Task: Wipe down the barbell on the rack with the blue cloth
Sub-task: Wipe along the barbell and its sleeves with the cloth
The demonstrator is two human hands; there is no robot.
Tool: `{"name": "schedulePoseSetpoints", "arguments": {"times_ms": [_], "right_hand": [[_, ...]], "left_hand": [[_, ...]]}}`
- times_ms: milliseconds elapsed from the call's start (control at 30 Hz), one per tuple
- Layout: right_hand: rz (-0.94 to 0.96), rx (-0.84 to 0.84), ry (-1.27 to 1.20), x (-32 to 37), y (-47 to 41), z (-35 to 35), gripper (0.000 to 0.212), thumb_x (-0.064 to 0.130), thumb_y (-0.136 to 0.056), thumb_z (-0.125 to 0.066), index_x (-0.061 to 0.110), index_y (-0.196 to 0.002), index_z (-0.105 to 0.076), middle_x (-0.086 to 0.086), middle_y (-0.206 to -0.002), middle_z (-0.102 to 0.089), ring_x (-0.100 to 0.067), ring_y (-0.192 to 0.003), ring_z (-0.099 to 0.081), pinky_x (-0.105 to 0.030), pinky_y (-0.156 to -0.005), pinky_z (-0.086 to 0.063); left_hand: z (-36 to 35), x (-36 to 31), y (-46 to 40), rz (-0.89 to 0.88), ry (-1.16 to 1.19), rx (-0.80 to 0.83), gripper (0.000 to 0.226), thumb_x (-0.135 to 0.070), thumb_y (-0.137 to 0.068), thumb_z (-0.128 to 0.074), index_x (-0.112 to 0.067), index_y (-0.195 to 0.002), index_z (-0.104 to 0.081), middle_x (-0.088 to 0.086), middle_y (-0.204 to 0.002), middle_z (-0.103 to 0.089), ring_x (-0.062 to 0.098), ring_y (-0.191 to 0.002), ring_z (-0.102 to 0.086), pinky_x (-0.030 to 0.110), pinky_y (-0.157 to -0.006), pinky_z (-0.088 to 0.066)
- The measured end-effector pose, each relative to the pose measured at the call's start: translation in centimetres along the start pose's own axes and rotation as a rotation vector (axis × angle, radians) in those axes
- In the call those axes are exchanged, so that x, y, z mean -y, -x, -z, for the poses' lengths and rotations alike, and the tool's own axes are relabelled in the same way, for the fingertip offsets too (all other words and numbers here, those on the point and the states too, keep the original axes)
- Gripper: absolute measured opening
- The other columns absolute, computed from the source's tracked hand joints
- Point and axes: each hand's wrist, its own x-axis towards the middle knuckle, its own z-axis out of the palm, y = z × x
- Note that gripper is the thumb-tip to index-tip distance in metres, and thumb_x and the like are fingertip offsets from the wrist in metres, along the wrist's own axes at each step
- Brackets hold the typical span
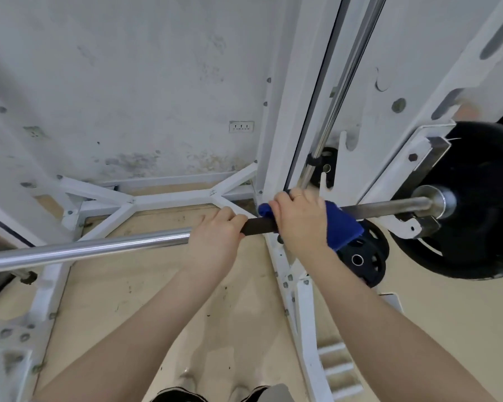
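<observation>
On the rack: the barbell (99, 249) lay across.
Left hand (215, 239): my fingers curled round the bar.
Right hand (299, 219): my fingers clamped the blue cloth (341, 221) around the bar, just right of my left.

Legible text, labels, brands, numbers, signs: none found.

Surfaces checked:
- Large black weight plate (474, 204) on the barbell (99, 250): pale marks near its lower edge, too blurred to read.
- Small black plate (366, 259) low on the white rack (276, 117): no lettering can be made out.
- Blue cloth (341, 224): plain, no tag showing.
- Wall socket plate (241, 126): only small dark slots, no characters.
- Rack uprights: paint, bolts and slots only.
</observation>
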Motion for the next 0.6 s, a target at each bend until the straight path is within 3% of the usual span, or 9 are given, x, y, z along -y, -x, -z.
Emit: {"name": "schedulePoseSetpoints", "arguments": {"times_ms": [100,200,300,433,500,600], "right_hand": [[0.157,-0.005,-0.039,-0.8,-0.7,0.1,0.046,0.040,-0.093,-0.028,0.016,-0.081,-0.066,-0.003,-0.075,-0.060,-0.024,-0.069,-0.055,-0.033,-0.062,-0.039],[-0.021,0.001,0.055,-6.2,-1.1,-0.1,0.043,0.037,-0.096,-0.033,0.013,-0.088,-0.067,-0.007,-0.081,-0.062,-0.028,-0.080,-0.056,-0.036,-0.070,-0.036],[-0.168,-0.016,0.074,-7.9,-1.0,0.3,0.040,0.037,-0.098,-0.032,0.013,-0.090,-0.062,-0.005,-0.079,-0.058,-0.024,-0.075,-0.052,-0.035,-0.069,-0.036],[0.034,0.068,0.008,-1.8,-0.6,0.7,0.035,0.038,-0.095,-0.034,0.015,-0.092,-0.059,-0.002,-0.081,-0.057,-0.019,-0.073,-0.053,-0.031,-0.064,-0.040],[0.116,0.010,-0.087,0.1,-0.2,1.0,0.039,0.043,-0.093,-0.035,0.017,-0.087,-0.064,-0.003,-0.076,-0.060,-0.021,-0.069,-0.057,-0.031,-0.058,-0.042],[0.156,0.066,-0.146,-2.4,-1.2,1.0,0.034,0.044,-0.096,-0.040,0.016,-0.108,-0.055,-0.005,-0.089,-0.060,-0.025,-0.083,-0.058,-0.033,-0.061,-0.043]], "left_hand": [[-0.3,-0.1,0.0,0.048,0.036,-0.024,0.024,-0.015,-0.085,-0.061,-0.014,-0.109,-0.065,0.010,-0.100,-0.063,0.034,-0.096,-0.056,0.039,-0.080,-0.041],[-0.2,0.0,0.1,0.088,0.059,-0.020,0.027,-0.018,-0.088,-0.057,-0.018,-0.114,-0.063,0.006,-0.105,-0.062,0.030,-0.102,-0.053,0.037,-0.084,-0.039],[-0.3,-0.2,0.1,0.107,0.099,-0.059,0.025,-0.015,-0.086,-0.062,-0.016,-0.110,-0.066,0.008,-0.102,-0.065,0.032,-0.098,-0.054,0.039,-0.083,-0.041],[-0.2,-0.4,-0.1,0.122,0.095,-0.053,0.026,-0.014,-0.083,-0.064,-0.016,-0.109,-0.066,0.005,-0.101,-0.064,0.031,-0.097,-0.055,0.038,-0.083,-0.040],[-0.1,-0.5,-0.1,0.121,0.084,-0.048,0.028,-0.016,-0.083,-0.065,-0.017,-0.111,-0.065,0.004,-0.103,-0.064,0.030,-0.100,-0.055,0.038,-0.084,-0.040],[0.0,-0.4,0.0,0.133,0.108,-0.044,0.026,-0.017,-0.083,-0.064,-0.015,-0.109,-0.064,0.005,-0.104,-0.064,0.030,-0.100,-0.055,0.040,-0.085,-0.042]]}}
